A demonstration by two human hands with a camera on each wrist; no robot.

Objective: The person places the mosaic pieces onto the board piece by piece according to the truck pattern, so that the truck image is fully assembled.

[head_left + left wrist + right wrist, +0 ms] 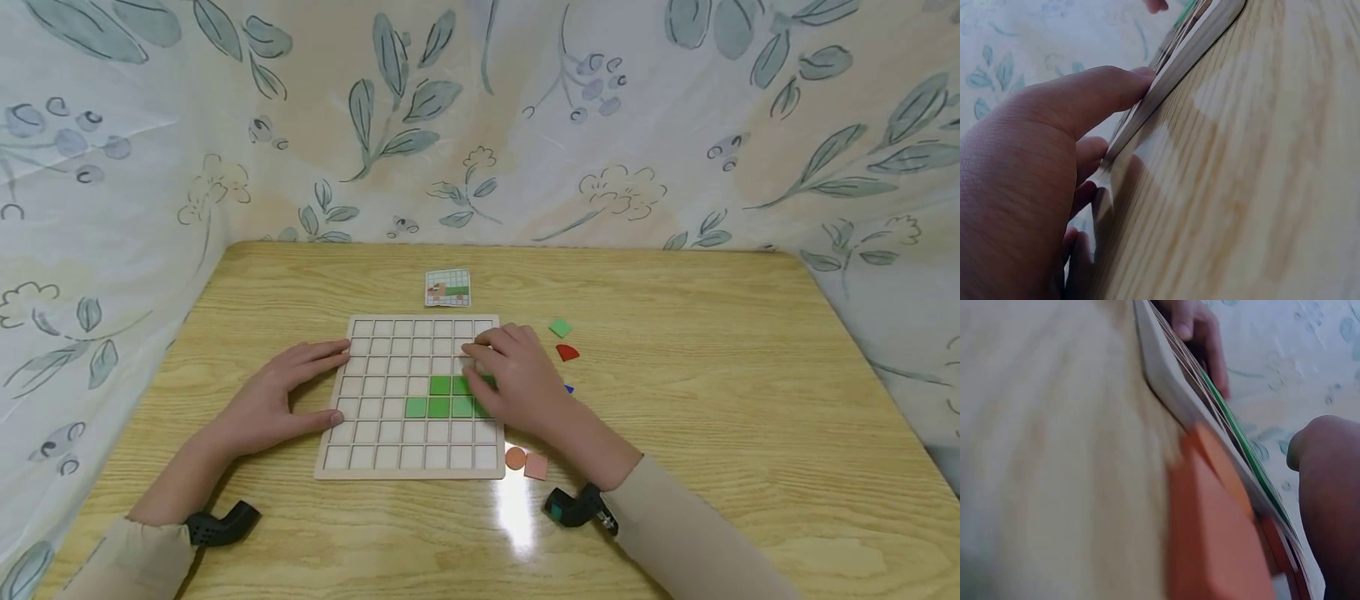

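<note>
A wooden grid board (pixel 382 392) is lying flat at the centre of the head view, on a wood-grain table (pixel 712 400). Several green squares (pixel 438 398) are sitting in its cells, right of the middle, in two rows.

The right hand (pixel 517 379) is resting palm down over the board's right side, covering part of the upper green row. Its fingers (pixel 487 340) are bending a little and pointing toward the left of the frame, their tips touching the cells just above the green squares. Whether they are pinching a piece cannot be told, since the hand is hiding what is under it.

The left hand (pixel 281 400) is lying flat on the table against the board's left edge. Its fingers are spreading fairly wide and nearly straight: the upper fingertips are touching the board's upper left rim, and the thumb (pixel 1085 100) is pressing against the edge lower down, which the left wrist view is showing close up.

Right of the board, a green square piece (pixel 559 328), a red fan-shaped piece (pixel 567 353) and a sliver of a blue piece (pixel 568 388) are lying apart from one another. Just beside the board's lower right corner, an orange disc (pixel 515 457) and a pink square (pixel 536 466) are lying touching each other. A small pattern card (pixel 447 287) is lying above the board, toward the top of the table. Flowered cloth (pixel 480 117) is hanging behind.
</note>
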